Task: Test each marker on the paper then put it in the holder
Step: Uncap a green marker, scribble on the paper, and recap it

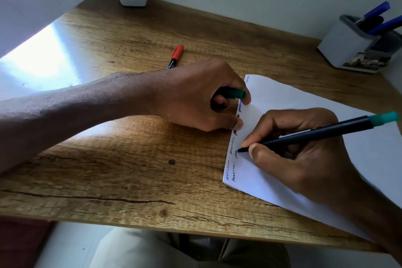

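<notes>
Right hand (304,159), marker (315,131); left hand (195,98), half-hidden cap (233,93)

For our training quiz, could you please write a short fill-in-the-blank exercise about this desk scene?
1. The tip of the black marker, held by the right hand, touches the ____.
2. The left hand holds a ____ cap.
3. The holder contains markers coloured ____.
Missing words: paper; green; blue.
</notes>
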